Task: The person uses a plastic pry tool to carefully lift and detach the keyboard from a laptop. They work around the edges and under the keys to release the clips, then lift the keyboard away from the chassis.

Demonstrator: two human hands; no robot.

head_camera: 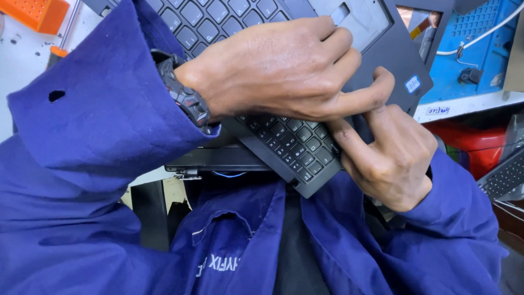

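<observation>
A dark grey laptop top case (394,59) with its keyboard (292,143) rests tilted against my chest, above my blue work coat. My left hand (284,71), with a black and red wristwatch (183,95), lies flat across the keys and presses down, its thumb at the case's right edge. From the lower right, my right hand (390,161) grips the near corner of the case, with the fingers at the keyboard's edge right under my left thumb. Beneath the case lies a second black laptop part (218,159), partly hidden, with a hinge showing.
An orange box (38,13) and an orange-handled screwdriver (55,52) lie on the white bench at the top left. At the top right is a blue mat (483,52) with a white cable (491,30). A red object (472,143) and another keyboard (505,177) sit on the right.
</observation>
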